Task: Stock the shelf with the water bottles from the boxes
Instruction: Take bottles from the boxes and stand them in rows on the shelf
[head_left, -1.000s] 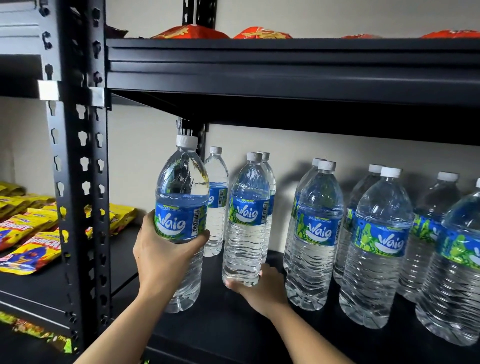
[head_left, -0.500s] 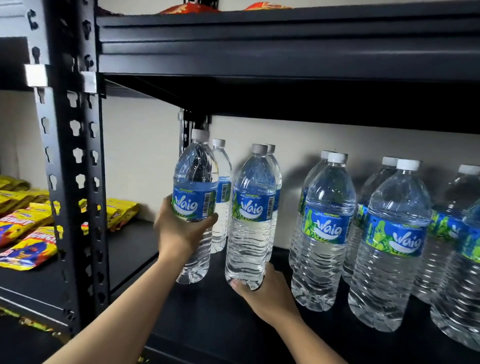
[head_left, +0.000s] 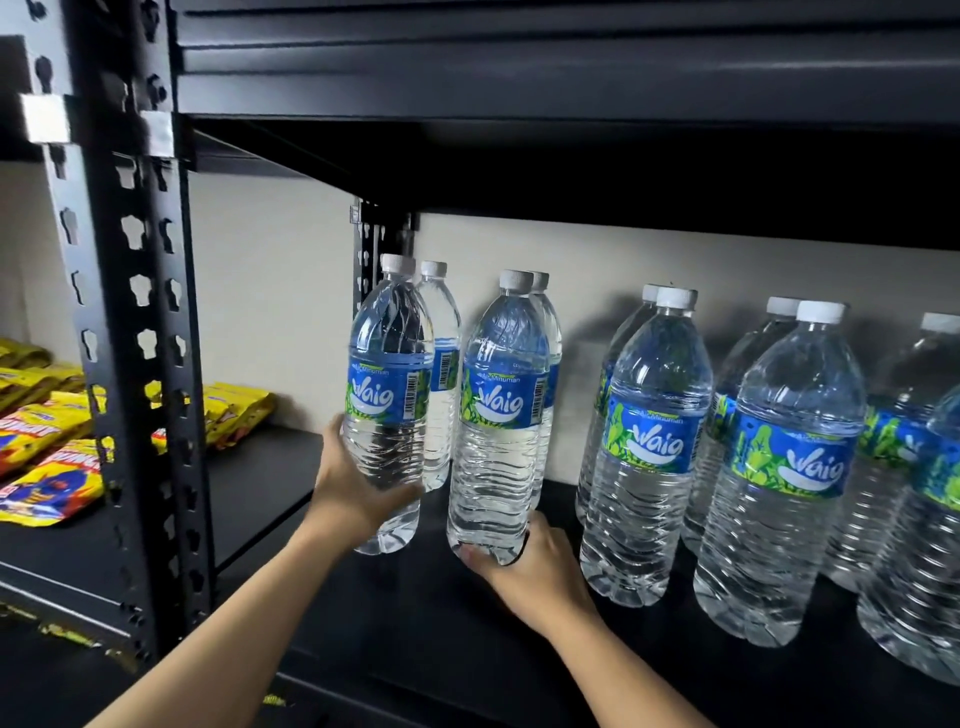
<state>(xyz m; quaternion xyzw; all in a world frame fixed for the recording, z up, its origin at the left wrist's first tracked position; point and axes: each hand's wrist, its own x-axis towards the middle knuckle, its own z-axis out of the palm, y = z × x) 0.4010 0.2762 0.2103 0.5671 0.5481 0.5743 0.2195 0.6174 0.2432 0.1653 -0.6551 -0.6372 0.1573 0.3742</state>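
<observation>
A water bottle (head_left: 389, 395) stands upright at the left end of the black shelf (head_left: 415, 629), gripped around its lower body by the left hand (head_left: 358, 493) — whether its base touches the deck cannot be told. Just beside it on the right, a second bottle (head_left: 498, 415) is held at its base by the right hand (head_left: 530, 571), fingers curled round the bottom. Further right, more bottles (head_left: 649, 447) stand in pairs, front and back. Beyond the slotted upright (head_left: 135, 312), yellow snack packets (head_left: 47, 467) lie on the neighbouring shelf
</observation>
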